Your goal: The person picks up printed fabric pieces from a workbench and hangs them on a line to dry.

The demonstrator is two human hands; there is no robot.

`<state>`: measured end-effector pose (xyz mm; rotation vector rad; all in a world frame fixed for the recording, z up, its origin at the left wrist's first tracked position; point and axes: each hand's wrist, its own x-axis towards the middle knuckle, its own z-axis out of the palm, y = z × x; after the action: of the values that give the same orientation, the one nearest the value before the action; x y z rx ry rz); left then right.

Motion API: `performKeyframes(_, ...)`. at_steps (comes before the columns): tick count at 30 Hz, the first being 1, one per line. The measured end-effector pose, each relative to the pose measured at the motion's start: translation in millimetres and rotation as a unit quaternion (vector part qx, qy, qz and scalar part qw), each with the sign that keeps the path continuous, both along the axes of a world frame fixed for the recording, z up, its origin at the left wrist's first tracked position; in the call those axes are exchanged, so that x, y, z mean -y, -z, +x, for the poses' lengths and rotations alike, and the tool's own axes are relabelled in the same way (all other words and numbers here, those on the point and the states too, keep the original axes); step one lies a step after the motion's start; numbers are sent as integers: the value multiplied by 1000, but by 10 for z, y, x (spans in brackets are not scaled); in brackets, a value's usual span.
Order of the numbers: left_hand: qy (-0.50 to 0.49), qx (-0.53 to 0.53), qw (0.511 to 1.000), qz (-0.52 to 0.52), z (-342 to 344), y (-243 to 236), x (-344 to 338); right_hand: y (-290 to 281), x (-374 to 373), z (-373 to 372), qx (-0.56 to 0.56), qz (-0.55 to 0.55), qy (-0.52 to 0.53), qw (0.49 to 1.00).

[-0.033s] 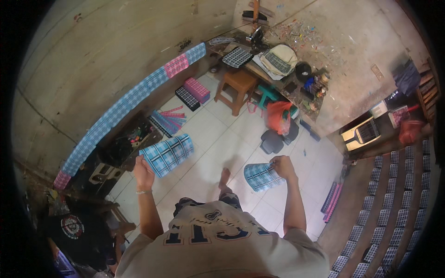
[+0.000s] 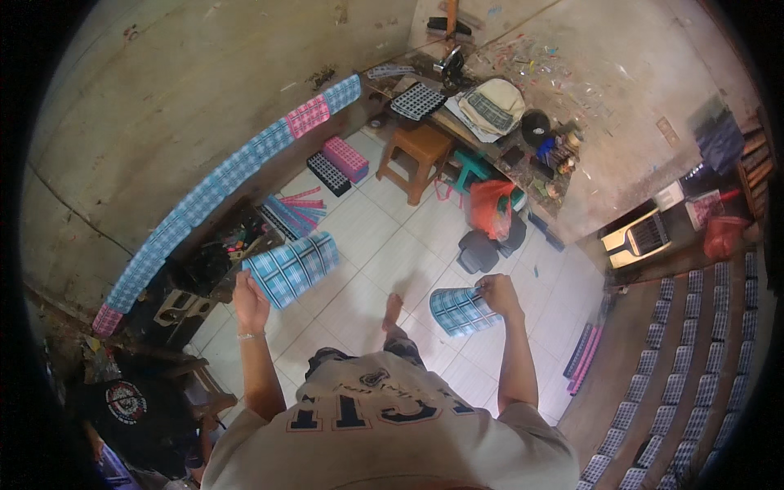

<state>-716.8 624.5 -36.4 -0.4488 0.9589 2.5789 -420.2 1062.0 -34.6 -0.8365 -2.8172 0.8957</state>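
Note:
My left hand (image 2: 251,302) grips the lower left edge of a curved blue plaid sheet (image 2: 292,268), which hangs out over the floor. A smaller-looking blue plaid sheet (image 2: 459,311) is in my right hand (image 2: 500,296), pinched at its upper right corner. Dark and white lines cross both sheets. The two sheets are well apart, on either side of my bare foot (image 2: 394,309). What the sheets are made of, I cannot tell.
Overlapping blue and pink plaid pieces (image 2: 220,180) line the left wall. A brown stool (image 2: 415,155) stands by the cluttered workbench (image 2: 563,114). Grey chequered pieces (image 2: 675,384) fill rows at right. Pink and black stacks (image 2: 345,158) lie on the floor. A person in black (image 2: 135,425) is at lower left.

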Motion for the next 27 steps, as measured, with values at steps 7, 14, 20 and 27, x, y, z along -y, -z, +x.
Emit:
performKeyframes(7, -38, 20, 998, 53, -895, -82, -1331, 137, -1656, -1314, -114, -24, -1, 993)
performKeyframes(14, -104, -6, 994, 16, -1499, -4, -1794, -49, -2876, -3310, -208, -83, -21, 974)
performKeyframes(20, -131, -26, 991, -1, -2268, 352, -2349, -255, -3496, -5016, -193, -70, -66, 976)
performKeyframes(27, -177, -46, 973, -139, -2827, 313, -2940, -388, -4026, -6783, -252, -154, -164, 941)
